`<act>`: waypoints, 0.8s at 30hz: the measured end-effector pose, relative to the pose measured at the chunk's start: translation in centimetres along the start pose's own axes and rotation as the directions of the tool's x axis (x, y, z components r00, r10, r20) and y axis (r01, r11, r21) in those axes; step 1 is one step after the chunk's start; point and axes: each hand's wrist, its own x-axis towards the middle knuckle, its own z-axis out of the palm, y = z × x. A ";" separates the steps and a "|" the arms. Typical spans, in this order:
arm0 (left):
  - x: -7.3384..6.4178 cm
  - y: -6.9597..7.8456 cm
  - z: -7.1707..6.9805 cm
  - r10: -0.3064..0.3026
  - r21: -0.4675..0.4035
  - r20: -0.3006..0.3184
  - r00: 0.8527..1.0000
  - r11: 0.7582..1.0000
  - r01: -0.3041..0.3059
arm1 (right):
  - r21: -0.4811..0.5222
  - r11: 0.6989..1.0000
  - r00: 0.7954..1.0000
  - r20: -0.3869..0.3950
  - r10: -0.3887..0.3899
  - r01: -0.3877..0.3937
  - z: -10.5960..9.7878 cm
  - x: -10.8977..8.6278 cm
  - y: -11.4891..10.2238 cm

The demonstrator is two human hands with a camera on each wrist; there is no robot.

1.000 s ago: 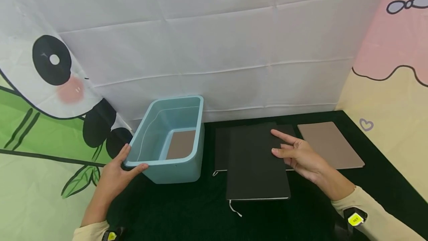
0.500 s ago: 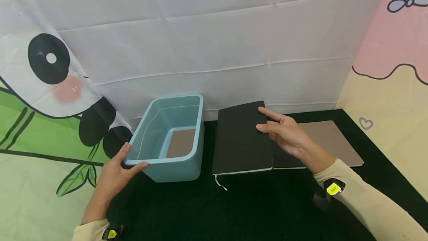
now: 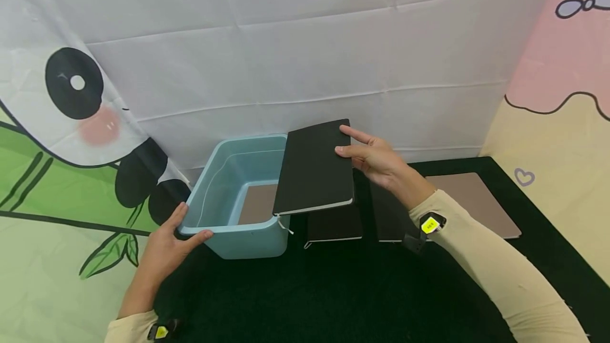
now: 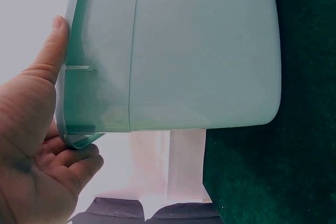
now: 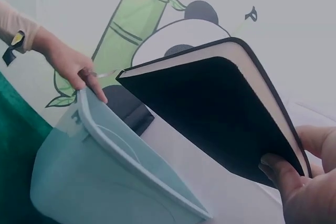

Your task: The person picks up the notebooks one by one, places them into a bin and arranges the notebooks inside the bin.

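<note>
My right hand pinches a black notebook by its right edge, thumb on the upper cover. The notebook is tilted, raised over the right rim of a light blue plastic bin; a pale ribbon bookmark hangs from its lower left corner. In the right wrist view, its white page edges and dark underside show, with fingers curled below it. My left hand grips the bin's near left corner, and the left wrist view shows fingers hooked around the rim. A brown notebook lies flat on the bin's floor.
Right of the bin, a black notebook lies on the dark green cloth, partly covered by the raised one. Another dark notebook is half hidden by my right arm. A brown notebook lies farther right. A white fabric backdrop stands behind.
My right hand has lifted the black notebook off the others and carried it left and up to the bin, uncovering the dark notebooks beneath. My left hand has stayed on the bin.
</note>
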 end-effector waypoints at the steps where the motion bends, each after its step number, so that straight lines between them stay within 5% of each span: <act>1: 0.0 0.0 0.0 -0.002 0.000 0.001 1.000 1.000 0.002 | 0.018 1.000 1.000 0.003 -0.002 0.002 0.4 0.4 0.0; 16: -0.1 0.0 -0.1 -0.006 -0.007 -0.010 1.000 1.000 0.006 | 0.139 0.990 0.999 -0.042 -0.019 0.024 6.4 6.9 2.7; 24: -0.1 0.2 0.0 -0.035 -0.013 0.002 0.999 0.999 0.035 | 0.064 0.998 0.999 -0.047 0.001 0.002 8.8 9.4 4.7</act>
